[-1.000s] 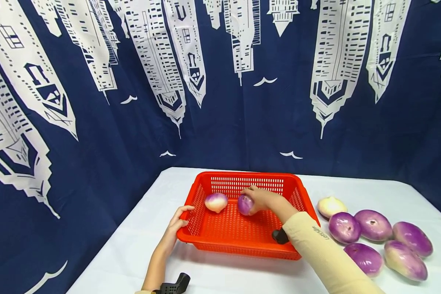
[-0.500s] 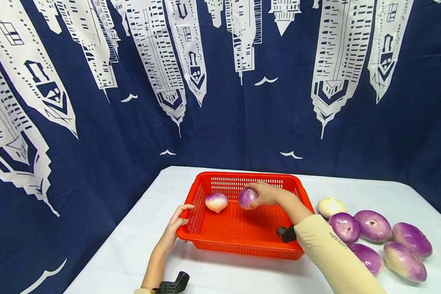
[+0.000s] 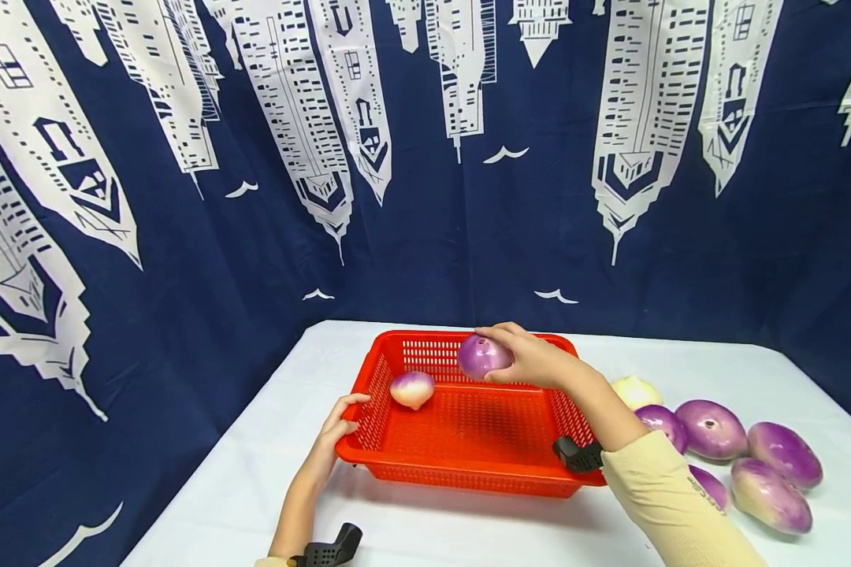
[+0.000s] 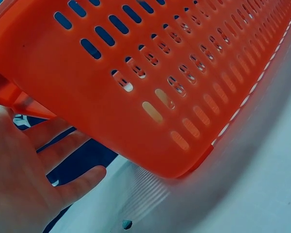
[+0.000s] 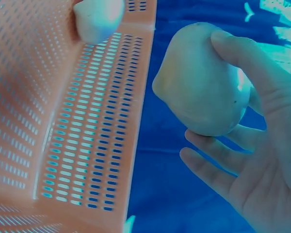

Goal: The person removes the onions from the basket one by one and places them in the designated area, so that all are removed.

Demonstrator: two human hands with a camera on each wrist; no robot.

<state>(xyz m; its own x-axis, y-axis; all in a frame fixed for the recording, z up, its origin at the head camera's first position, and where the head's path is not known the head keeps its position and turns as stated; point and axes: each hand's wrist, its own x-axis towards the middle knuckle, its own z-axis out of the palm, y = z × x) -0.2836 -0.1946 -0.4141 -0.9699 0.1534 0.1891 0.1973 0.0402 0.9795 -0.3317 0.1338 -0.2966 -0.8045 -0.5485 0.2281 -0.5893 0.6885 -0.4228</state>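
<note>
In the head view, a red slotted plastic basket (image 3: 461, 474) stands on the white table. My left hand (image 3: 329, 437) rests at its left rim; in the left wrist view that hand's fingers (image 4: 53, 133) look fairly straight, partly hidden behind the basket wall. My right hand (image 3: 532, 356) grips a purple-and-white turnip (image 3: 481, 358), held raised over the basket's back part, thumb and fingers on its sides. The right wrist view shows this turnip's pale pointed end (image 5: 199, 82). Another turnip (image 3: 413, 389) lies inside the basket near its left wall.
Several turnips (image 3: 712, 429) lie grouped on the table (image 3: 227, 488) to the basket's right, partly behind my right arm. A dark blue curtain (image 3: 425, 260) with white building prints hangs behind the table. Each wrist carries a black camera (image 3: 329, 549).
My right hand has lifted the turnip from the basket floor, up toward the back rim and slightly right. The left hand keeps its place at the left rim.
</note>
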